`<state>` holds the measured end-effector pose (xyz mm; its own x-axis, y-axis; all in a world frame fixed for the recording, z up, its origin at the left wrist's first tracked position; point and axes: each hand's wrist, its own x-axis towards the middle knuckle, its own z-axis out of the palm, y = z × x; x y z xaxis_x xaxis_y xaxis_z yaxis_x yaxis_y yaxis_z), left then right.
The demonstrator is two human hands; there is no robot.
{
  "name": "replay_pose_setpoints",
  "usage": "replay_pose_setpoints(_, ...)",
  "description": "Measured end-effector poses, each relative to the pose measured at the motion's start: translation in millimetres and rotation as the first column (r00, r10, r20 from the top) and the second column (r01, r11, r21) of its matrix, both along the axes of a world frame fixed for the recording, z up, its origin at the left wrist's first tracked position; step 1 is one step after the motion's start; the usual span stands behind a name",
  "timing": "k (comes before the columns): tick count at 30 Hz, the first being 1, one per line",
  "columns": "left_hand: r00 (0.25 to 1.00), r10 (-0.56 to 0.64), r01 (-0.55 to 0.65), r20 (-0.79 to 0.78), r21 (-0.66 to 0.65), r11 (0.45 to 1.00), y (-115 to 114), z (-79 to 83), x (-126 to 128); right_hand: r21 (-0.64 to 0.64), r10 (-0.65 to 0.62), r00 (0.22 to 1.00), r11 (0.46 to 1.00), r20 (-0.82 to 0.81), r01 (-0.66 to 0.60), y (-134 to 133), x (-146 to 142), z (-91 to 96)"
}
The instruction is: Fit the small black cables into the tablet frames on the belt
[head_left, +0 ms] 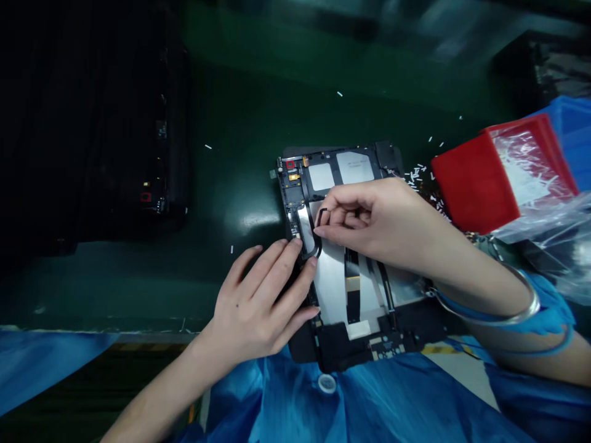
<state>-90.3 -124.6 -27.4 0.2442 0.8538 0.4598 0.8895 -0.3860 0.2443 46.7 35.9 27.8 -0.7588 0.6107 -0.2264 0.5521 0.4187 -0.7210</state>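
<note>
The opened tablet-like device (pixel 330 283) sits on the counter (pixel 244 117), long axis running near to far, far end slanting left. The left hand (pixel 258 298), fingers loosely spread, touches its left edge, probably steadying it; the right hand's (pixel 388 215) grip pinches a black strip (pixel 319 246), seemingly for control.

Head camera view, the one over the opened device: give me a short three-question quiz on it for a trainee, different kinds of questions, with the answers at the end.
1. True or false: the left hand touches the opened device.

2. What colour is the bin that holds small white pieces in clear plastic?
A) yellow
B) red
C) green

3. Fill in the blank: the thin black strip is at the fingertips of the ____.

Key: 1 true; 2 B; 3 right hand.
</note>
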Motion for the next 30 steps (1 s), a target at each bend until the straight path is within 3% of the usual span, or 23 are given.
replay_pose_setpoints(17, 0.984, -0.151, 0.148, -0.090, -0.041, 0.988, 9.8, 5.4, -8.2, 0.063, -0.036, 0.998, 0.998, 0.058, 0.032, -2.7, -3.7, 2.1)
replay_pose_setpoints(30, 0.985, -0.152, 0.142, -0.087, -0.110, 0.984, 8.6, 6.6, -9.4, 0.110, -0.068, 0.993, 0.992, 0.095, 0.058, -3.7, -6.8, 2.7)
